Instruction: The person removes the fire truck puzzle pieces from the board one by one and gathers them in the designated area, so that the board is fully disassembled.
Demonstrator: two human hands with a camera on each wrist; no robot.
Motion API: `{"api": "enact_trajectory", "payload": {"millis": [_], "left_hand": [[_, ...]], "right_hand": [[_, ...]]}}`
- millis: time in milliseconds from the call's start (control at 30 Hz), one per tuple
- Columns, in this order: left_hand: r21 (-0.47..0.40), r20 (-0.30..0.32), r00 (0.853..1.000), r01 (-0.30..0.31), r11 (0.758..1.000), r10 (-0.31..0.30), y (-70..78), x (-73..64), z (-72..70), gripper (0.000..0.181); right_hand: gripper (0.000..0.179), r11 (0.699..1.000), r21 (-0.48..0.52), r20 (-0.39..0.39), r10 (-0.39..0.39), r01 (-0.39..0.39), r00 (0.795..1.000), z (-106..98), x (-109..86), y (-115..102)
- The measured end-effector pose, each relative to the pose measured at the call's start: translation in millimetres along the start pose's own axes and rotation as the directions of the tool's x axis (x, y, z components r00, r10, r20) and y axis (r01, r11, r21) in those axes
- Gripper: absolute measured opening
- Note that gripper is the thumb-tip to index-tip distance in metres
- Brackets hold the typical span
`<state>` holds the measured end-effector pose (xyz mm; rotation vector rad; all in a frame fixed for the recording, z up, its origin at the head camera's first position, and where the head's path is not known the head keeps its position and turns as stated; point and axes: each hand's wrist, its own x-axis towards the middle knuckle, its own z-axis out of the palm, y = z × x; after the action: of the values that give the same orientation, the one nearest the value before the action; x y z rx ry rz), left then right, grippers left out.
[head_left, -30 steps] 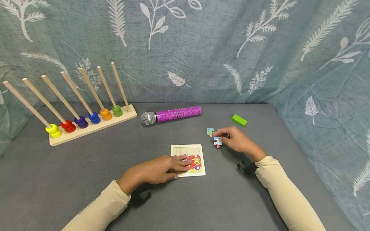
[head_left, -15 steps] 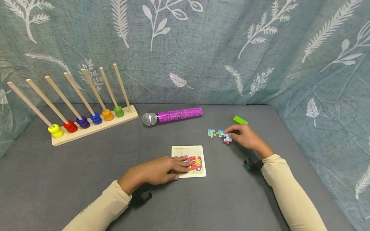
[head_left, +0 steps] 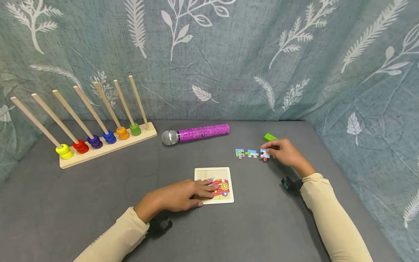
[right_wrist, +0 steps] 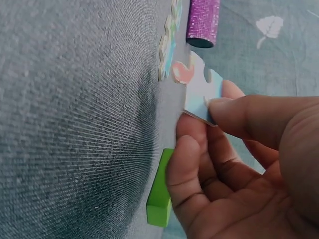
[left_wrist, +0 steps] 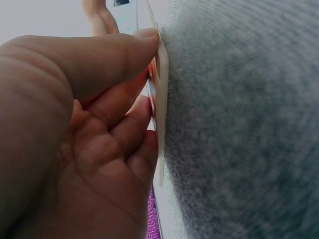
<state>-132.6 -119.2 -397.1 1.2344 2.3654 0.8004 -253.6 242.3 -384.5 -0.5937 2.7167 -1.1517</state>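
My left hand lies over the left part of a square wooden puzzle tray, its fingers extended across the red picture pieces inside. The left wrist view has the thumb at the tray's edge and the fingertips on its face. Farther right, my right hand pinches a jigsaw piece between thumb and fingers; it is pale blue and white with a red knob. Two more jigsaw pieces, a green-and-blue one and a blue one, lie just left of it on the table.
A green block lies right behind my right hand. A microphone with a glittery purple handle is at the back centre. To the left stands a wooden peg rack with coloured beads. A patterned curtain hangs behind the table.
My right hand has moved right with the jigsaw piece, away from the other two pieces, which now show fully. My left hand has stayed on the tray.
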Motion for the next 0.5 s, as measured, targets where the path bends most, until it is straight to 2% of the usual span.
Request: {"api": "enact_trajectory", "payload": {"millis": [267,500], "left_hand": [[-0.005,-0.006,1.000,0.002,1.000,-0.002,-2.4,-0.5,3.1,0.042],[-0.003,-0.018,1.000,-0.002,1.000,0.002,-2.4,0.6,3.2,0.042]], "right_hand": [[0.021,0.997,-0.017,0.048,0.079,-0.078,0.996,1.7,4.4,2.8],[0.020,0.995,-0.090,0.037,0.043,-0.039,0.998,4.9,7.2,4.0]]}}
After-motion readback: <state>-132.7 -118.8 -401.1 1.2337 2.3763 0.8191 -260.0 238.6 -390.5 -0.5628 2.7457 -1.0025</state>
